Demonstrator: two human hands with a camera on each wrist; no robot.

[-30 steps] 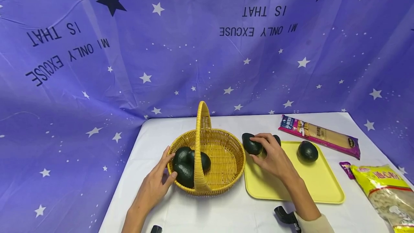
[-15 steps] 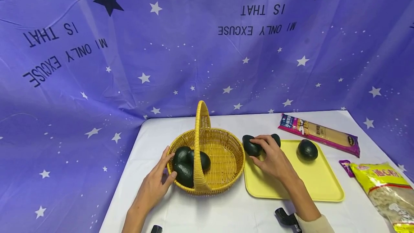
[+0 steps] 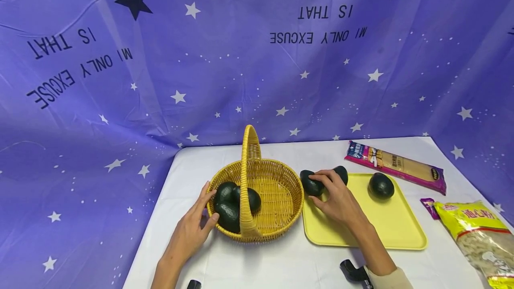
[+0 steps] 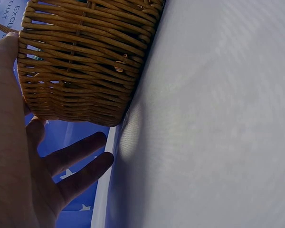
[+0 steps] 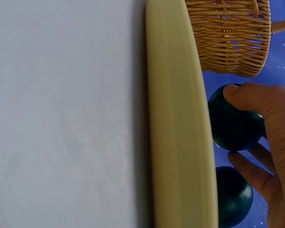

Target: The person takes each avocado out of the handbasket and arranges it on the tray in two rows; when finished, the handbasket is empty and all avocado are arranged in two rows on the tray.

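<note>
A yellow wicker basket [image 3: 277,200] with a tall handle holds 3 dark green avocados [image 3: 229,216] on its left side. My left hand [image 3: 190,231] grips the basket's left rim with thumb and index finger; its other fingers spread loosely beneath in the left wrist view. My right hand [image 3: 339,200] pinches another avocado [image 3: 311,184] at the left edge of the yellow tray [image 3: 397,231], close to the basket. Partly hidden behind that hand is a second avocado [image 3: 341,174]. One more avocado [image 3: 381,185] lies on the tray's right side.
A pink-and-blue pack of dry noodles [image 3: 397,166] lies behind the tray. To the right are a small purple packet [image 3: 429,208] and a yellow food bag [image 3: 478,235]. A purple star-printed cloth [image 3: 241,66] hangs behind the white table [image 3: 225,271].
My right hand has lowered slightly with the avocado, toward the tray's left edge. The left hand has stayed at the basket rim.
</note>
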